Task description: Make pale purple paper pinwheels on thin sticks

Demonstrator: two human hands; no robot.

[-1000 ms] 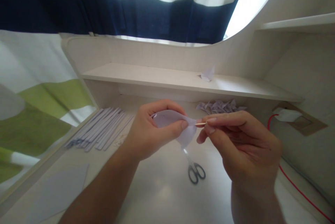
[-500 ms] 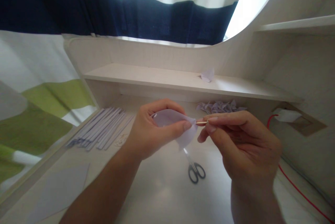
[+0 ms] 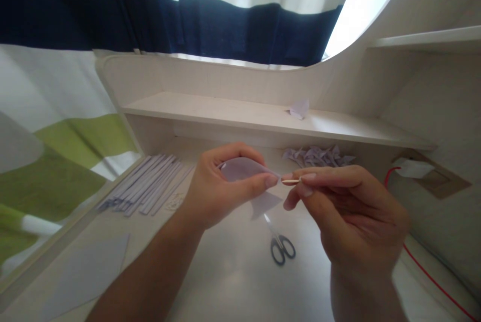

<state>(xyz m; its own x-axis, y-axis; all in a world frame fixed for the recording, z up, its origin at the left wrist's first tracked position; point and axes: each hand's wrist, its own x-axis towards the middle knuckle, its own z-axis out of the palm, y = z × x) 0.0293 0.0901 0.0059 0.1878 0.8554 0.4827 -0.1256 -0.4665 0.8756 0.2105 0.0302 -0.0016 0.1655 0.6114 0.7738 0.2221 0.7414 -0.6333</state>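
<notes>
My left hand [image 3: 225,186] is closed on a curved piece of pale lilac-white paper [image 3: 242,169], thumb in front, fingers behind. A corner of that paper hangs below the thumb. Between the thumb and fingertips of my right hand [image 3: 338,206] is a thin wooden toothpick [image 3: 290,181], its tip pointing left at the pinched edge of the paper. Whether the tip touches the paper I cannot tell. Scissors [image 3: 280,247] with dark handles lie on the desk below the hands.
Folded paper strips [image 3: 146,186] lie at the left, beside a small pile of pale bits [image 3: 174,201]. A flat paper sheet [image 3: 88,272] lies front left. Twisted paper pieces [image 3: 319,155] sit under the shelf [image 3: 225,111], which bears one folded piece [image 3: 299,109]. A red cable [image 3: 432,274] runs along the right.
The toothpick has drawn slightly right and down, out of the paper's rolled edge. The lower paper corner now hangs flatter. My left hand keeps its grip.
</notes>
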